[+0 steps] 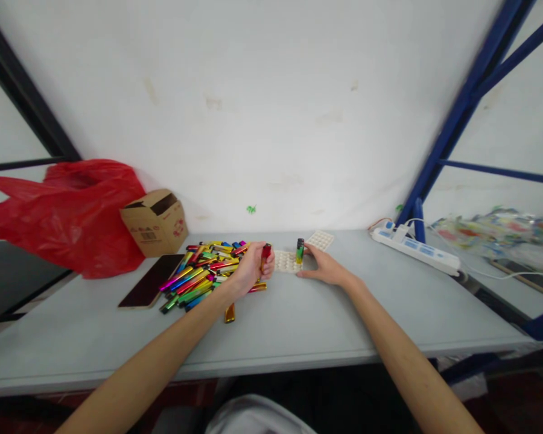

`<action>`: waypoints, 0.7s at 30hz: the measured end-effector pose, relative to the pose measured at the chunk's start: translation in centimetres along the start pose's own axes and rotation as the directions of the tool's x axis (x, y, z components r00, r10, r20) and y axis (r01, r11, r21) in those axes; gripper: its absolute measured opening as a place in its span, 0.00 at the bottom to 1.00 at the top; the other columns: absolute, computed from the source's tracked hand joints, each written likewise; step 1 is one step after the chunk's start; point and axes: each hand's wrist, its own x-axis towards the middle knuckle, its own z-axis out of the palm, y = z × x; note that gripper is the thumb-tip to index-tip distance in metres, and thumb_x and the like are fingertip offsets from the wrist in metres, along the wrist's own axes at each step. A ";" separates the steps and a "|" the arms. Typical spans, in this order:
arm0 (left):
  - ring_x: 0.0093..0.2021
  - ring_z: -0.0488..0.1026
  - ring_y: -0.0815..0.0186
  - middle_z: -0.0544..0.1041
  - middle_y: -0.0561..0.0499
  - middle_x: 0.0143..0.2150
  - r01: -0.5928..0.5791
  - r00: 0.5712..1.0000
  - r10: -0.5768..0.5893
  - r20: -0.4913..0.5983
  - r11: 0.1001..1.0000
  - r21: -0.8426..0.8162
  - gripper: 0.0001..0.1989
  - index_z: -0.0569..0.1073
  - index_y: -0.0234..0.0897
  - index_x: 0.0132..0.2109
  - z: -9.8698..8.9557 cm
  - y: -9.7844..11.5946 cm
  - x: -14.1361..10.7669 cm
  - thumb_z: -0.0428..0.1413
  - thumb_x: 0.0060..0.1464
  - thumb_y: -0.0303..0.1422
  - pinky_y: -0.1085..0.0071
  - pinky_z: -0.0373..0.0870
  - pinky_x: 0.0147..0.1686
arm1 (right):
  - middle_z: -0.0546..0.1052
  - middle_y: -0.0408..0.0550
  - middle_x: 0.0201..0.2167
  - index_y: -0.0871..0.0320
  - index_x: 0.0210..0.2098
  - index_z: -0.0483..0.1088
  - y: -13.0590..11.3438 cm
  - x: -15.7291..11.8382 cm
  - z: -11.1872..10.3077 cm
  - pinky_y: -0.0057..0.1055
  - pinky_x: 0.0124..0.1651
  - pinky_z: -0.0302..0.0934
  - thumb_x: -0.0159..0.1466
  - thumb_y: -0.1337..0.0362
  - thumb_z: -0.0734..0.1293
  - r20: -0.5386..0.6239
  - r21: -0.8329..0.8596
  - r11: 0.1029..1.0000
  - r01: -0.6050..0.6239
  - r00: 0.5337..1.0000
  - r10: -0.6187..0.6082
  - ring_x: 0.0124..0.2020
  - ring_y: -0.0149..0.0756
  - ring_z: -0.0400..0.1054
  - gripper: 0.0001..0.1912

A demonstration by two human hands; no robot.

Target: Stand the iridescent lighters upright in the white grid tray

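My left hand (254, 265) is closed around a red lighter (266, 252), which points upward just left of a cream tray with small cups (284, 261). Green and yellow lighters with black tops (300, 251) stand upright at the tray's right end. Beside them is my right hand (320, 265), its thumb and fingers spread apart around the tray's right end, with nothing visibly gripped. A heap of shiny, many-coloured lighters (203, 274) lies left of my left hand. One golden lighter (229, 313) lies apart, nearer the table's front edge.
A second cream tray (321, 240) lies behind my right hand. To the left are a dark phone (151, 282), an open cardboard box (157, 224) and a red plastic bag (85, 220). A white power strip (415, 249) sits at the right, near a blue metal frame (452, 129).
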 end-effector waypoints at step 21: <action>0.20 0.53 0.71 0.57 0.58 0.22 -0.073 0.994 0.074 -0.077 0.997 0.018 0.18 0.64 0.37 0.32 0.8 -0.6 0.1 0.48 0.60 0.47 0.77 0.51 0.18 | 0.73 0.61 0.59 0.60 0.67 0.57 -0.4 -0.1 -0.1 0.51 0.64 0.60 0.55 0.53 0.78 -0.014 -0.003 1.000 0.004 1.000 -0.004 0.58 0.52 0.69 0.47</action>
